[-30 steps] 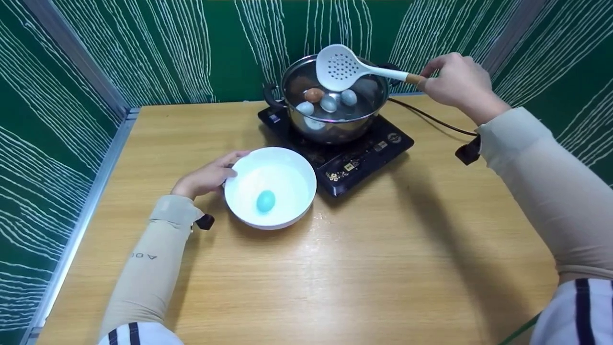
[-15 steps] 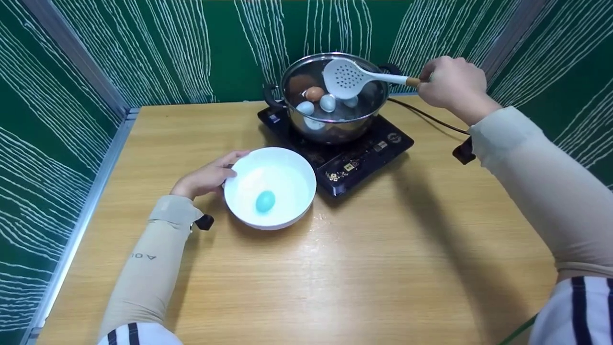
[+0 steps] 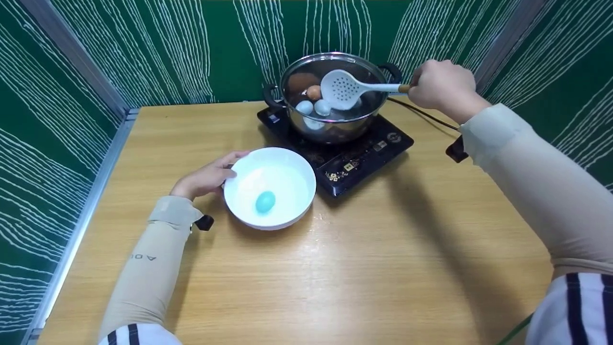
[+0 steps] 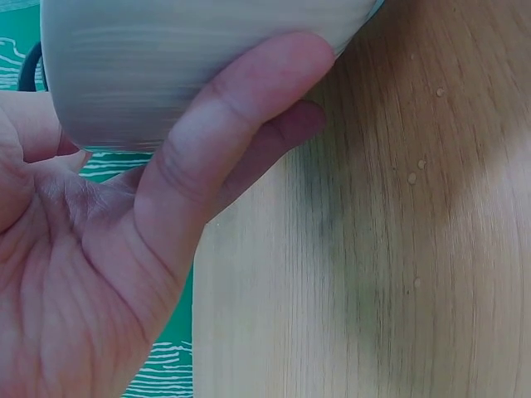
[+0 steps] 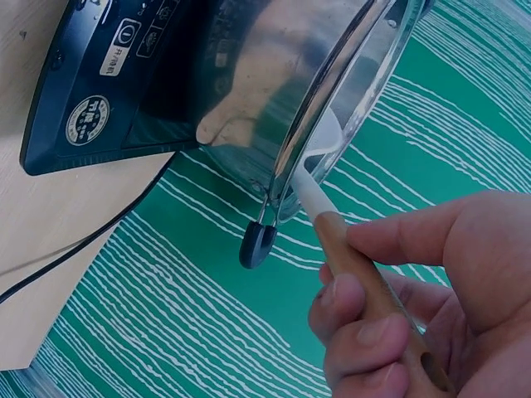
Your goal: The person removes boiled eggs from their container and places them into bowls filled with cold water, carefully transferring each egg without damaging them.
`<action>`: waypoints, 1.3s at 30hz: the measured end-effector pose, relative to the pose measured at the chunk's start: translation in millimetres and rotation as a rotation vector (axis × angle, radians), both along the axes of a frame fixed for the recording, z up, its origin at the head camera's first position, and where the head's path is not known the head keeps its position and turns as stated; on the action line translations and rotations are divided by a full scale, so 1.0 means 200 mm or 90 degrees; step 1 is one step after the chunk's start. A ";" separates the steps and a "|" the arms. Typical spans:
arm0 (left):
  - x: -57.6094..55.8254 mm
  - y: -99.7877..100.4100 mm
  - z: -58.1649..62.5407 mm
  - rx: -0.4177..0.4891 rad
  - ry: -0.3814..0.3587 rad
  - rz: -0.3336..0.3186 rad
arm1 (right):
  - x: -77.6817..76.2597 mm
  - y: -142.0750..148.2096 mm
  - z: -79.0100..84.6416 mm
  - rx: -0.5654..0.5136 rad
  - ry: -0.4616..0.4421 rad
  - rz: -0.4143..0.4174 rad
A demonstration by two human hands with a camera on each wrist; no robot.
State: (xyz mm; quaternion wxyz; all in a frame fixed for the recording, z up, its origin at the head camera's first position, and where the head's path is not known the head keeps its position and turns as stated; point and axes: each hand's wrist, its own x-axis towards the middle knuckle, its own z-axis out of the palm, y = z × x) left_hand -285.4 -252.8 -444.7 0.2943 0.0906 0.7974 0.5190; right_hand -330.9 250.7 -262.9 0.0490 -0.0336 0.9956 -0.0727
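Observation:
My right hand (image 3: 443,86) grips the wooden handle (image 5: 373,290) of a white perforated skimmer (image 3: 342,89), whose head is down inside the steel pot (image 3: 330,129). Beside the skimmer head in the pot are a brown egg (image 3: 313,92) and pale eggs, one pale egg (image 3: 323,108) right at its edge. To the left, my left hand (image 3: 206,178) holds the side of a white bowl (image 3: 292,167). A single blue-green egg (image 3: 265,202) lies in that bowl. In the left wrist view, the thumb and fingers lie against the bowl's outer wall (image 4: 141,75).
Under the pot is a black induction cooker (image 3: 359,165), its cord (image 3: 426,115) running off to the right. Pot handles (image 3: 273,97) stick out at both sides. Water drops dot the wooden table (image 3: 335,268). Green patterned panels (image 3: 239,48) stand behind.
My right hand has moved left and lower, bringing the skimmer head down into the pot among the eggs. One pale egg has shifted slightly left. The left hand and bowl hold still.

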 end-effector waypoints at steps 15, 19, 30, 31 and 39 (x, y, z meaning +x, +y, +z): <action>0.00 0.00 0.01 0.000 0.010 -0.007 | -0.02 -0.08 0.05 0.020 -0.071 0.046; 0.01 0.01 0.01 -0.013 0.011 -0.003 | -0.02 -0.10 0.08 0.019 -0.088 0.057; 0.00 0.00 0.01 -0.010 0.006 -0.001 | -0.09 -0.13 0.14 -0.036 -0.239 0.105; 0.00 0.00 0.01 -0.009 0.005 0.000 | -0.10 -0.13 0.14 -0.041 -0.253 0.108; 0.01 0.00 0.01 -0.010 -0.001 0.002 | -0.11 -0.10 0.11 -0.109 -0.327 0.085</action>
